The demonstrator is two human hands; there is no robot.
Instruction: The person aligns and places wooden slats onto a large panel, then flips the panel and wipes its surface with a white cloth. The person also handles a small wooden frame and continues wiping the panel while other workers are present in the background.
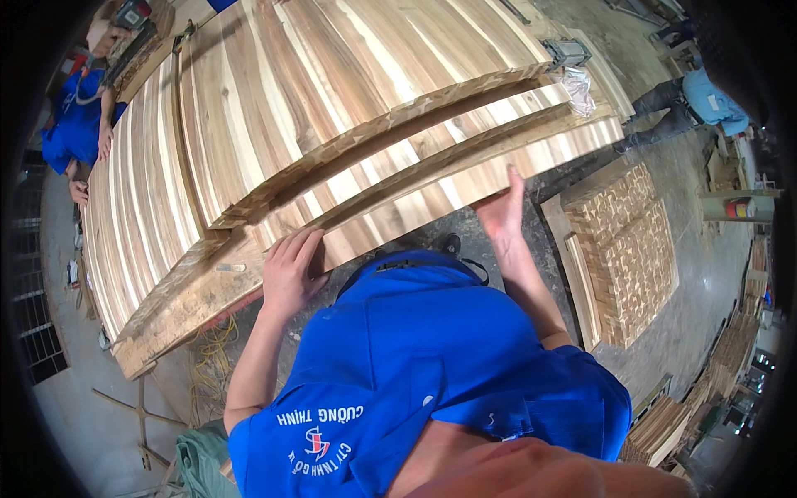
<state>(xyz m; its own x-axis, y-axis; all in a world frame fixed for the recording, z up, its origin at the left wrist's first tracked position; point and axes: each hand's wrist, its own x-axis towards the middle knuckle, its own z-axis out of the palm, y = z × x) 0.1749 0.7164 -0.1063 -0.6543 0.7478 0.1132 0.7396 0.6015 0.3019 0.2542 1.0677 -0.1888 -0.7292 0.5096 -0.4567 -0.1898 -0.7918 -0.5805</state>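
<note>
A long striped wooden board (448, 192) lies along the near edge of the workbench, in front of my body. My left hand (290, 270) is closed over its left end, fingers on top. Farther right, my right hand (502, 214) grips the same board from the near side, thumb up against its face and the other fingers mostly hidden beneath. Just behind it runs another striped wooden strip (432, 143). Beyond that strip rises a stack of wide striped wooden panels (332, 75).
A white cloth (579, 90) and a metal tool (567, 53) sit by the bench's right end. A co-worker in blue (73, 124) stands at the left, another person (710, 100) at the right. Stacked wood blocks (627, 249) and a yellow cord (212, 357) lie on the floor.
</note>
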